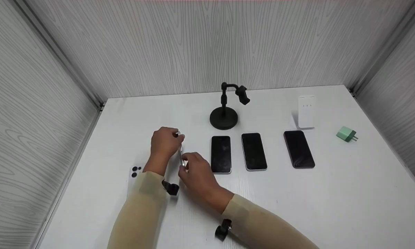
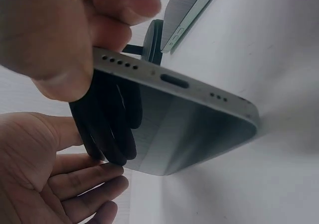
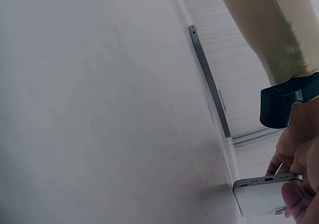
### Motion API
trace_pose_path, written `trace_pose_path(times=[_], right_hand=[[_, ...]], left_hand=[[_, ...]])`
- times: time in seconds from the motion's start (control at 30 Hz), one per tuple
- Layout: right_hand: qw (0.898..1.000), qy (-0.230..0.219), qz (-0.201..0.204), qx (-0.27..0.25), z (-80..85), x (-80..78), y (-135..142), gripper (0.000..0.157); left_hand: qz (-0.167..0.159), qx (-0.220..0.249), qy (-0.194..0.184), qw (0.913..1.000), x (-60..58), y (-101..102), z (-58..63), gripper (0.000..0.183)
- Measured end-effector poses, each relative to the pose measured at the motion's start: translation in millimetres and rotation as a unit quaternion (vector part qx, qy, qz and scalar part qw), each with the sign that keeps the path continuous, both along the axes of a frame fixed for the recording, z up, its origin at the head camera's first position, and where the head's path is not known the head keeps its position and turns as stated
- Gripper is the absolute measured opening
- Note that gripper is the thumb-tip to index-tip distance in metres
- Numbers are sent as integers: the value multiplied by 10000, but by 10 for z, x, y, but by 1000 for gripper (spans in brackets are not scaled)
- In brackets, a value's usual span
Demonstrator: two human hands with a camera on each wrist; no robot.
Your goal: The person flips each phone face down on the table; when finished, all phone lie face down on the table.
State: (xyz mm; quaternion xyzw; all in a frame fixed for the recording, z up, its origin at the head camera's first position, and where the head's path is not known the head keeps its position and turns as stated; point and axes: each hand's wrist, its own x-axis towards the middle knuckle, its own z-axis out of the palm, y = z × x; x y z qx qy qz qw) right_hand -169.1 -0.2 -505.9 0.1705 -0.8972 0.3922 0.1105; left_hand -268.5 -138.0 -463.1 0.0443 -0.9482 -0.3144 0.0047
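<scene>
A smartphone stands on its long side between the two hands. Its dark screen faces left and mirrors fingers; its pale back shows in the right wrist view. At the near end, beside the charging port, my right hand grips it between thumb and fingers. My left hand holds the far end, its fingers along the screen side. Under the left forearm lies a white phone, back up, partly covered by the sleeve.
Several phones lie face up to the right: a near one, a middle one and a far right one. Behind them are a black phone stand and a white card holder. A green charger plug lies at the right.
</scene>
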Motion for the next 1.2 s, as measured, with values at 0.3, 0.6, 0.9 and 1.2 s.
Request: trace_pose_path(times=[0.3,0.6,0.9,1.2], right_hand=[[9996,-234,55,-127,20,12,-15,24],[9984,-510,183,-163,11,21,-16,32],[9968,-650,308,-360,-42,3,21,42],[9934,-968,202,-578,-95,-26,61,40]], left_hand=[[255,-1,-80,9996,6,-15,22,40],[730,-301,313,9964,48,-2,-13,32],[901,589,299,9937,111,-54,-12,35],[881,2160,-397,9716,166,-170,-18,35]])
